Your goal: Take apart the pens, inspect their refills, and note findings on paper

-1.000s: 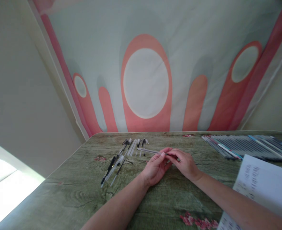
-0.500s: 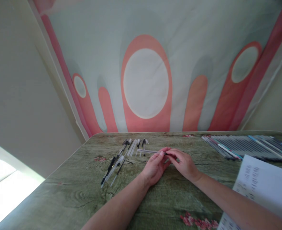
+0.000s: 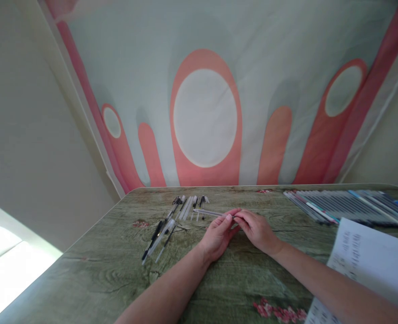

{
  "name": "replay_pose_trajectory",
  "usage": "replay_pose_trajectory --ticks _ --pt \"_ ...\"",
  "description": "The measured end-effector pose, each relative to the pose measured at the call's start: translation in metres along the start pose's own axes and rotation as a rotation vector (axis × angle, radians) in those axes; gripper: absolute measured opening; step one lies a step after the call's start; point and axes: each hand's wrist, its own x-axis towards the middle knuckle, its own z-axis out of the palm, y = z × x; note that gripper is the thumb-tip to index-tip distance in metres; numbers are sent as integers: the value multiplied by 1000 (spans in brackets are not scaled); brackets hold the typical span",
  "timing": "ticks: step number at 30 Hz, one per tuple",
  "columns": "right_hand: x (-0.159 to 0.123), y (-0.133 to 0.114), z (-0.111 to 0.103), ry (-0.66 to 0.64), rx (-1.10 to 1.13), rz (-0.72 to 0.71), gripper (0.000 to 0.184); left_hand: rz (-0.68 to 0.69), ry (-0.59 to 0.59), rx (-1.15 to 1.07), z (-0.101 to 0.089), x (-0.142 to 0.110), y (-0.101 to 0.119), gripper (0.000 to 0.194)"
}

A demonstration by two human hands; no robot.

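Note:
Above the middle of the table, my left hand [image 3: 218, 236] is closed around a pen with a clear barrel [image 3: 207, 212], which points out to the left. My right hand [image 3: 257, 229] pinches the pen's dark end with thumb and fingertips, touching my left hand there. The exact shape of that end is hidden by my fingers. Left of my hands lie loose pen parts: a black pen cap [image 3: 157, 230], a clear pen barrel [image 3: 158, 240] and a thin refill [image 3: 165, 245]. Behind them is a row of clear tubes [image 3: 186, 208] with several black pieces.
At the right, many pens [image 3: 341, 207] lie side by side in a row, with a few blue and white ones among them. White paper sheets [image 3: 377, 256] with writing lie in front, partly under my right forearm. The table [image 3: 94, 270] has a wood pattern; a patterned wall covering stands behind.
My hands stay at nearly the same place on the pen, the right fingers shifting slightly at its dark end. The view has moved very slightly.

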Motion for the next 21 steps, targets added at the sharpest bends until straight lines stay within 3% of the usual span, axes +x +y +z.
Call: replay_pose_trajectory --ticks 7,11,18,21 --pt "2 -9 -3 -119 75 119 25 -30 -3 29 0 -1 1 31" --pt "3 -10 -4 -147 146 88 15 -23 4 11 -1 0 2 31" --pt "2 -8 -2 -167 86 74 27 -33 20 31 2 -1 2 34" --pt "1 -7 -1 -182 95 97 21 -23 14 31 1 0 2 34"
